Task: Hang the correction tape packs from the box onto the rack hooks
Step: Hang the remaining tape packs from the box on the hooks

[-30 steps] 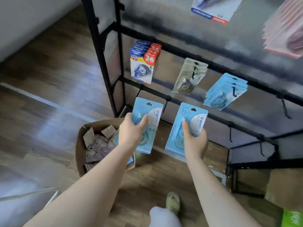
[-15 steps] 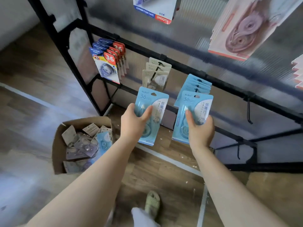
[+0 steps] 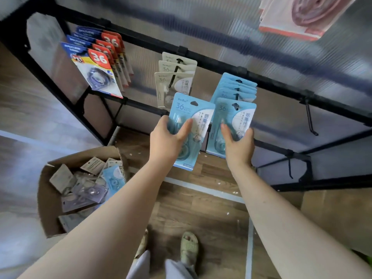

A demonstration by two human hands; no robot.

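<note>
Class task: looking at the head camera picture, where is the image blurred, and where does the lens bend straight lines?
Head view: the pink pack at top right and the upper rack bar are smeared; the blue packs in the left hand and right hand read sharper; the wide lens bows the rack frame.

Bare forearms without sleeves, pale grey trousers (image 3: 175, 268), olive-green slotted rubber sandals (image 3: 189, 247)

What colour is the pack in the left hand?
Light blue pack, gripped by the left hand; head view.
</note>
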